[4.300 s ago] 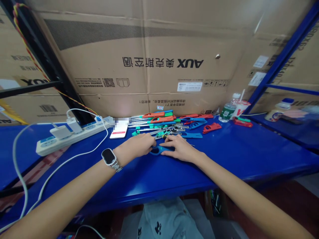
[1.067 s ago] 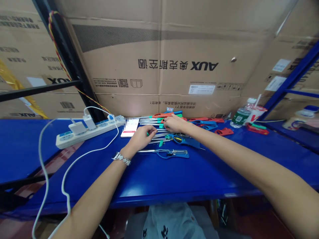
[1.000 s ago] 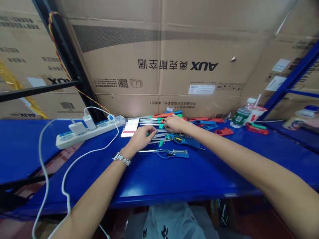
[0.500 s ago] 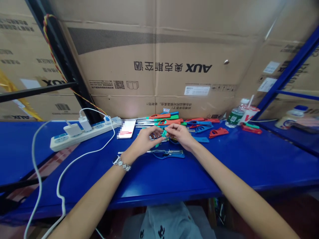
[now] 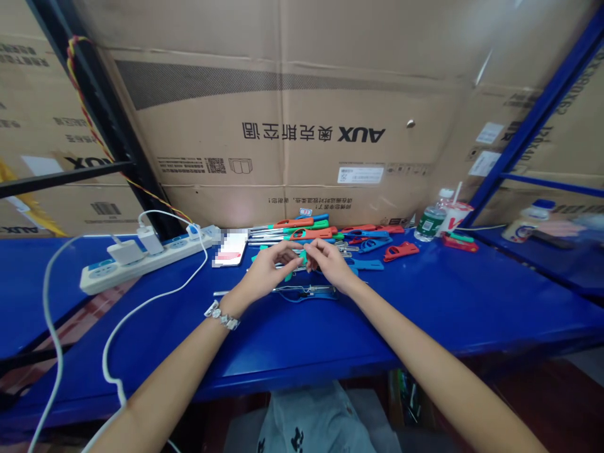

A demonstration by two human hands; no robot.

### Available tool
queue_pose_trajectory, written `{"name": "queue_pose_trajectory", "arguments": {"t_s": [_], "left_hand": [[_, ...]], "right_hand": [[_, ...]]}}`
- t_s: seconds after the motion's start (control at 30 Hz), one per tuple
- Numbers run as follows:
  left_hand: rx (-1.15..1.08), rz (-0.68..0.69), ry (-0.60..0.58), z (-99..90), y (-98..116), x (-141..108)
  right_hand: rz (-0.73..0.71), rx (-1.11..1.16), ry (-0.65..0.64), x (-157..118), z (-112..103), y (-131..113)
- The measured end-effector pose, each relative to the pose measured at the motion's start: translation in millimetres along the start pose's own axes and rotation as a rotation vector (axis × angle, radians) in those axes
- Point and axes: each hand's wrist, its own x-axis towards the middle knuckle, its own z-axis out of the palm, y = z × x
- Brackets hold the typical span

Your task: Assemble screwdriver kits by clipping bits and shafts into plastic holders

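Observation:
My left hand [image 5: 270,267] and my right hand [image 5: 331,264] meet over the blue table. Between their fingertips is a small green piece [image 5: 302,256], which my left hand pinches. My right hand's thumb and finger are pressed together beside it; whatever they hold is too small to make out. Just below the hands lies an opened blue lighter [image 5: 309,293] with a long metal rod and thin wires. Behind them is a pile of long lighters with orange [image 5: 295,223], green and blue handles. Blue handle shells [image 5: 375,244] and a red shell [image 5: 401,251] lie to the right.
A white power strip [image 5: 141,261] with plugs and cables lies at the left, near a phone [image 5: 231,248]. At the back right stand a water bottle [image 5: 430,220] and a cup [image 5: 455,217], with a red and green item [image 5: 460,241] in front. Cardboard [image 5: 311,94] rises behind.
The view has shifted slightly, moving everything a little to the left. My hands stay together; less of the green piece shows between the fingertips.

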Motion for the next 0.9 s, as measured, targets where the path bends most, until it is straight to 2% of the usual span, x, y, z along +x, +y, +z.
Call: {"name": "queue_pose_trajectory", "arguments": {"t_s": [0.23, 0.47, 0.57, 0.73, 0.9], "left_hand": [[-0.101, -0.009, -0.066, -0.7, 0, -1], [-0.252, -0.108, 0.007, -1.3, -11, 1], [-0.186, -0.098, 0.019, -2.6, -11, -1], [0.057, -0.05, 0.016, -6.7, -6, -4], [0.041, -0.108, -0.063, -6.1, -3, -3]], "right_hand": [[-0.081, -0.005, -0.02, -1, 5, 5], [-0.086, -0.036, -0.054, -3, -1, 7], [-0.076, -0.046, -0.076, -3, -1, 7], [-0.062, -0.019, -0.148, -5, -2, 2], [-0.132, -0.02, -0.199, -8, -2, -1]]}}
